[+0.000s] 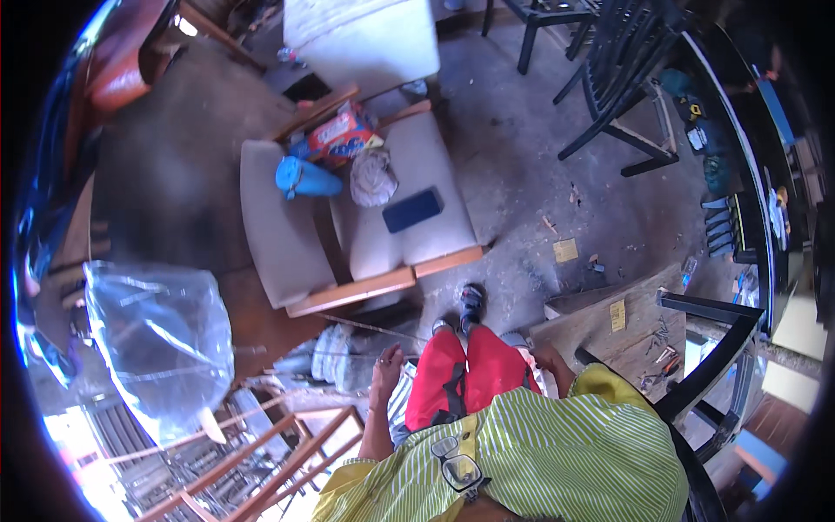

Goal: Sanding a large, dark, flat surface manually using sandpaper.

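My left hand (389,364) is beside my red-trousered left thigh (428,383), its fingers curled; anything inside them is too small to make out. At my other thigh, my right hand (544,357) is near a worn wooden board (578,335), its fingers too small and partly hidden to read. On the board lie loose screws and orange-handled pliers (667,360). In front of me, a beige cushioned armchair (287,226) bears a blue bottle (306,178), a crumpled pale cloth (372,178), a dark phone (410,211) and a red-and-blue package (339,139).
A pale cushioned piece (361,43) stands behind the armchair, dark wooden chairs (609,87) to the upper right. A clear plastic sheet (156,339) and wooden frames (270,470) are at my left. A black frame (713,313) is at my right, with assorted items along the right edge.
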{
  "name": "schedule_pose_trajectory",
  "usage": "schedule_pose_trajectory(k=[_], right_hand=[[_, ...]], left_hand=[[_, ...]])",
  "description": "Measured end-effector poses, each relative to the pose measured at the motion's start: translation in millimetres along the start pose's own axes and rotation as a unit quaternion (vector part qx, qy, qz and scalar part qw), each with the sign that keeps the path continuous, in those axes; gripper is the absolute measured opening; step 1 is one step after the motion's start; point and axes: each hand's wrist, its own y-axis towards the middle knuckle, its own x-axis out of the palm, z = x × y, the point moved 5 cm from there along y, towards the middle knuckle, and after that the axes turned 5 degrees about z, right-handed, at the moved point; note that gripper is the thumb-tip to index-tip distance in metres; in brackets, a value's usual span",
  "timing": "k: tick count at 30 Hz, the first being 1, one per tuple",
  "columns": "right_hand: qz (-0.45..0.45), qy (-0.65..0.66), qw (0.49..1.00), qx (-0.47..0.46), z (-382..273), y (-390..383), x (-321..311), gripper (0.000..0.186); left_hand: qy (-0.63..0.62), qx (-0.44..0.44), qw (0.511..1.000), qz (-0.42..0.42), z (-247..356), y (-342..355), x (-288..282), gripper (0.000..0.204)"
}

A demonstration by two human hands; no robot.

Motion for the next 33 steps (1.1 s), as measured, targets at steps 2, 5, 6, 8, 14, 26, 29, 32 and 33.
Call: schedule_pose_trajectory(k=[2, 5, 6, 8, 14, 26, 29, 32, 33], right_hand=[[0.036, 0.082, 0.996, 0.022, -21, -4, -27, 0.035], [0.177, -0.010, 0.972, -0.152, -80, -13, -75, 0.033], [0.220, -0.018, 0.956, -0.192, -97, -18, -87, 0.032], [0.307, -0.044, 0.913, -0.264, -132, -33, -111, 0.031], [0.232, 0.029, 0.964, -0.128, -174, -39, -131, 0.034], [0.194, 0.036, 0.980, -0.035, -120, -5, -202, 0.052], [0.170, 0.006, 0.983, -0.068, -100, 13, -242, 0.054], [0.165, 0.009, 0.983, -0.082, -68, 27, -279, 0.053], [0.203, 0.054, 0.975, -0.077, -57, 31, -296, 0.051]], left_hand=[[-0.044, -0.034, 0.997, -0.059, 19, 22, 1, 0.037], [-0.087, -0.016, 0.993, -0.080, 55, 49, 0, 0.038], [-0.092, -0.008, 0.992, -0.091, 65, 54, -1, 0.037], [-0.087, 0.003, 0.989, -0.115, 88, 72, 0, 0.038], [-0.086, 0.010, 0.978, -0.192, 132, 93, 5, 0.039], [-0.097, 0.025, 0.964, -0.246, 215, 123, 88, 0.038], [-0.047, -0.021, 0.966, -0.253, 244, 136, 131, 0.035], [-0.002, 0.030, 0.966, -0.258, 292, 141, 181, 0.035], [0.032, 0.063, 0.962, -0.263, 313, 142, 199, 0.036]])
